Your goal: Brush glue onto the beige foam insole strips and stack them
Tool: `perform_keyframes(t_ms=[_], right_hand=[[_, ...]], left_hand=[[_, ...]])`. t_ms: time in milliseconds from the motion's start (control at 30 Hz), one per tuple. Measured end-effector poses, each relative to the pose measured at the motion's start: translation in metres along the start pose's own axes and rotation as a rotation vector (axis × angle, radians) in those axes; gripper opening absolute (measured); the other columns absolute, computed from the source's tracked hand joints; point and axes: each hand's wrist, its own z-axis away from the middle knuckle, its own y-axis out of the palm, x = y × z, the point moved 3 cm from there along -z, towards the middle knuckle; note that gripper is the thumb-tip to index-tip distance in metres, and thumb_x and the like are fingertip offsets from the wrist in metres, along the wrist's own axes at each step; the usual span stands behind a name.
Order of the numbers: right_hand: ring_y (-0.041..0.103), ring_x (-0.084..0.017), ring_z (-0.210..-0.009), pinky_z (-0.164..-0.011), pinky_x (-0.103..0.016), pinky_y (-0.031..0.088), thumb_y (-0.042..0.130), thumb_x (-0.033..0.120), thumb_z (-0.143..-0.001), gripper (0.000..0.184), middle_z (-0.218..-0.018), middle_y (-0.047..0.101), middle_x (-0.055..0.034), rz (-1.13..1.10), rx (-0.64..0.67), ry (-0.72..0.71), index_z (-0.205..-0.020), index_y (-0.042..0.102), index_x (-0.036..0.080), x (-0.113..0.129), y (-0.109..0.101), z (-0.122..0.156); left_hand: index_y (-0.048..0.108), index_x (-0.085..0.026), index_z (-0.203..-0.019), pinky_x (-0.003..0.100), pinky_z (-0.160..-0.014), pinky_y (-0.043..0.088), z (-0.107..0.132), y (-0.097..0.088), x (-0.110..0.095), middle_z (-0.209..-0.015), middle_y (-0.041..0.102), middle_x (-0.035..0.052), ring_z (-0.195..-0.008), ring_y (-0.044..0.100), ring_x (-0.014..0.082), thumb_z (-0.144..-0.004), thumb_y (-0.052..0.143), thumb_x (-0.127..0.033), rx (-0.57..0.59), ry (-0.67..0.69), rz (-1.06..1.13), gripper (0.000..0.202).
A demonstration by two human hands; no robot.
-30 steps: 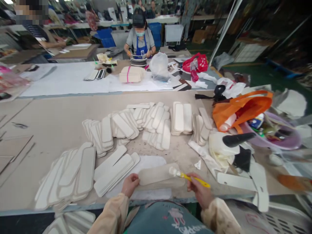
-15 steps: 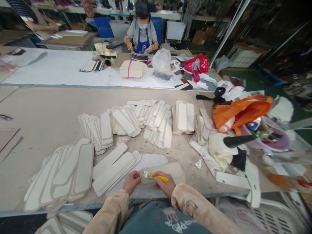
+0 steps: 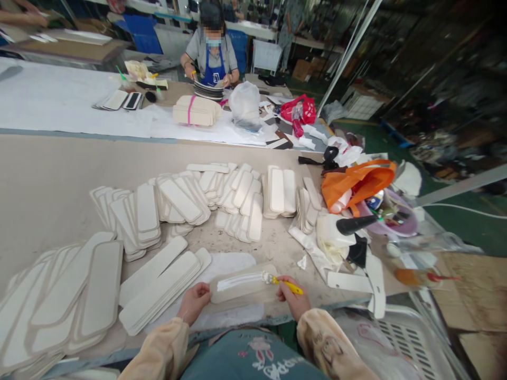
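My right hand point(image 3: 295, 300) grips a yellow-handled brush point(image 3: 282, 282) whose bristle tip rests on the right end of a long beige strip point(image 3: 241, 287) at the table's near edge. A white streak of glue runs along the strip's top. My left hand point(image 3: 194, 302) pinches the strip's left end and holds it down on a white sheet point(image 3: 232, 262). Stacks of similar beige strips point(image 3: 158, 285) lie just left of my hands.
Many fanned piles of beige strips point(image 3: 186, 198) cover the table's middle and left. An orange bag point(image 3: 356, 182), a purple basin point(image 3: 396, 224) and a black-handled tool point(image 3: 356, 224) crowd the right. A person in a blue apron point(image 3: 212, 50) works at the far table.
My right hand has drawn the brush from the strip's left end to its right end, leaving a white streak. The view has shifted rightward.
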Motion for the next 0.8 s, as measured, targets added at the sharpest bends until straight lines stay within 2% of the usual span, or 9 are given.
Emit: perform_keyframes(t_ms=[100,200,267,433,533,600,700,800], right_hand=[[0.058,-0.017,-0.053,-0.058,-0.032,0.051,0.056,0.05,-0.078,0.035,-0.06,0.061,0.0006,0.036,-0.085,-0.004,-0.093,0.063,0.02,-0.002,-0.017,0.002],[0.058,-0.017,-0.053,-0.057,-0.031,0.051,0.056,0.05,-0.079,0.033,-0.059,0.06,0.001,0.008,-0.054,-0.041,-0.093,0.063,0.021,0.002,-0.01,0.007],[0.058,-0.016,-0.052,-0.055,-0.029,0.051,0.055,0.048,-0.08,0.031,-0.059,0.06,0.0012,-0.038,0.062,-0.074,-0.092,0.062,0.02,0.008,0.008,0.012],[0.059,-0.013,-0.051,-0.054,-0.025,0.052,0.055,0.041,-0.082,0.028,-0.059,0.063,0.001,-0.07,0.426,-0.081,-0.092,0.064,0.017,0.018,0.074,0.025],[0.059,-0.012,-0.052,-0.055,-0.024,0.052,0.055,0.036,-0.081,0.025,-0.059,0.063,0.0015,-0.075,0.539,-0.077,-0.093,0.066,0.017,0.014,0.105,0.026],[0.059,-0.011,-0.05,-0.055,-0.023,0.052,0.056,0.034,-0.08,0.024,-0.059,0.063,0.002,-0.066,0.563,-0.084,-0.094,0.067,0.017,0.01,0.116,0.024],[0.058,-0.011,-0.049,-0.053,-0.023,0.052,0.057,0.034,-0.079,0.023,-0.057,0.062,0.0024,-0.047,0.524,-0.067,-0.092,0.067,0.018,0.006,0.114,0.02],[0.058,-0.012,-0.048,-0.053,-0.024,0.052,0.058,0.037,-0.079,0.024,-0.056,0.062,0.0021,-0.036,0.425,-0.048,-0.09,0.066,0.018,0.004,0.091,0.017]], left_hand=[[0.058,-0.018,-0.067,0.026,-0.053,0.038,0.0,-0.001,-0.001,-0.054,0.056,-0.003,-0.052,0.051,0.0141,-0.058,0.06,-0.032,0.003,0.002,-0.008,0.017],[0.057,-0.018,-0.067,0.026,-0.053,0.038,-0.001,-0.001,0.0,-0.053,0.055,-0.0031,-0.052,0.051,0.014,-0.058,0.059,-0.031,0.002,-0.002,-0.021,0.016],[0.057,-0.018,-0.067,0.025,-0.053,0.038,-0.001,-0.001,0.001,-0.053,0.054,-0.0033,-0.052,0.051,0.0135,-0.059,0.058,-0.029,0.005,-0.005,-0.026,0.014],[0.056,-0.018,-0.068,0.024,-0.053,0.039,-0.002,0.0,0.003,-0.052,0.053,-0.0038,-0.051,0.051,0.0124,-0.06,0.056,-0.023,0.009,-0.01,-0.026,0.01],[0.055,-0.018,-0.068,0.024,-0.053,0.038,-0.002,0.0,0.004,-0.052,0.053,-0.0038,-0.051,0.05,0.0122,-0.06,0.056,-0.022,0.014,-0.008,-0.026,0.009],[0.055,-0.018,-0.068,0.024,-0.052,0.038,-0.002,0.001,0.003,-0.053,0.054,-0.0036,-0.051,0.05,0.0121,-0.059,0.056,-0.022,0.02,-0.005,-0.024,0.01],[0.054,-0.018,-0.068,0.024,-0.052,0.038,-0.002,0.0,0.003,-0.053,0.053,-0.0037,-0.052,0.05,0.0123,-0.059,0.056,-0.023,0.025,-0.004,-0.021,0.011],[0.054,-0.019,-0.067,0.024,-0.053,0.038,-0.001,0.0,0.002,-0.053,0.053,-0.0038,-0.052,0.05,0.0126,-0.058,0.056,-0.025,0.025,-0.005,-0.019,0.011]])
